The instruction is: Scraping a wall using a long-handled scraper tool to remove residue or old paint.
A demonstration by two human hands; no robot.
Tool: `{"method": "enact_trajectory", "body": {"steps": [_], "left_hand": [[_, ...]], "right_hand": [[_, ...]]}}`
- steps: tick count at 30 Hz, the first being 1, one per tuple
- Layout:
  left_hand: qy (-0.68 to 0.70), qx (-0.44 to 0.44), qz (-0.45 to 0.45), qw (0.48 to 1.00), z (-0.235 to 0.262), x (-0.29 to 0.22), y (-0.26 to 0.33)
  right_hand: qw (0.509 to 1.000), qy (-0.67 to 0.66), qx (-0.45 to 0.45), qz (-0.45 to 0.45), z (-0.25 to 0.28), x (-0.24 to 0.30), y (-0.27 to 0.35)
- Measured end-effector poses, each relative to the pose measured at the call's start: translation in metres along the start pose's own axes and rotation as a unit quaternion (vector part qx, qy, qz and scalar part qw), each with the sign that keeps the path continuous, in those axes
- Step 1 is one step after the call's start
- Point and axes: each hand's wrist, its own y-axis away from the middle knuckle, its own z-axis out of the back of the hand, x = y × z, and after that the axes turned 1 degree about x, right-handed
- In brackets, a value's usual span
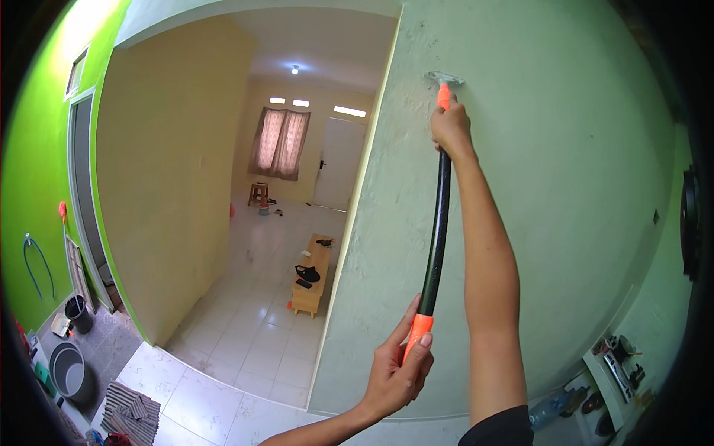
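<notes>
A long-handled scraper with a black shaft [439, 223], orange grips and a flat metal head [445, 77] is held up against the pale green wall [565, 208]. My right hand [452, 128] is wrapped around the shaft just below the head, arm stretched upward. Lower down, my left hand [399, 372] grips the orange end of the handle. The head lies at the wall surface beside a rough, blistered patch of paint [411, 111]. How firmly its blade presses there I cannot tell.
Left of the wall's edge, an opening leads to a tiled room with a wooden bench [312, 271] and a stool [258, 194]. At lower left are a grey tub [70, 369], a dark bucket [79, 315] and a striped cloth [131, 413]. A shelf [606, 379] stands at lower right.
</notes>
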Motion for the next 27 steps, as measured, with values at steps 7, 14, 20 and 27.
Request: {"method": "enact_trajectory", "body": {"steps": [7, 14, 20, 27], "left_hand": [[0.017, 0.021, -0.004, 1.000, -0.026, -0.041, -0.053], [0.025, 0.013, 0.004, 1.000, -0.018, -0.039, -0.041], [0.014, 0.000, 0.013, 1.000, -0.011, -0.008, -0.010], [-0.010, 0.003, -0.006, 1.000, -0.006, -0.020, -0.060]], "right_hand": [[0.999, 0.041, -0.001, 0.026, 0.018, 0.042, -0.091], [0.999, 0.033, -0.010, 0.003, 0.005, 0.034, -0.078], [0.999, 0.021, 0.033, -0.026, 0.000, 0.008, -0.026], [0.998, 0.030, -0.053, 0.005, 0.008, 0.032, -0.079]]}}
